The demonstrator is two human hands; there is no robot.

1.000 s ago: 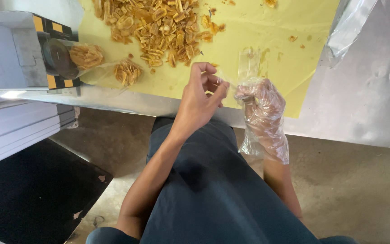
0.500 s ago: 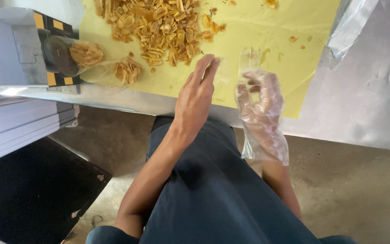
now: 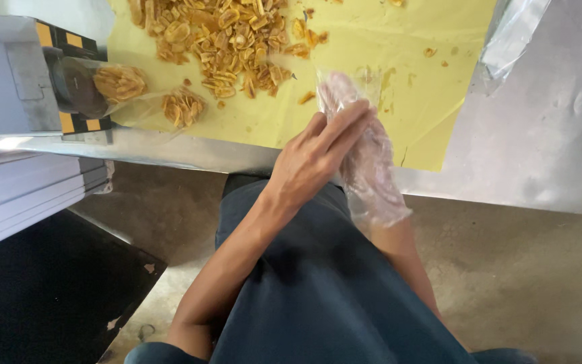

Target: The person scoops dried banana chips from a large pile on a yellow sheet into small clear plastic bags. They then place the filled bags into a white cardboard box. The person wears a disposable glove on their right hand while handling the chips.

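My right hand wears a loose clear plastic glove, its fingers pointing up over the edge of a yellow sheet. My bare left hand lies across it, fingers stretched flat over the glove's palm side. Neither hand holds anything else. A big heap of golden fried chips lies on the sheet above the hands. A smaller heap sits to the left.
A clear bag partly filled with chips rests against a grey machine with black-and-yellow stripes at the left. The sheet lies on a metal table. Crumpled clear plastic is at top right. White panels and a black mat lie below.
My left hand went from pinching the glove near the right hand's fingers to lying flat over it. Both hands rose toward the yellow sheet, and the glove now sits further down the wrist.
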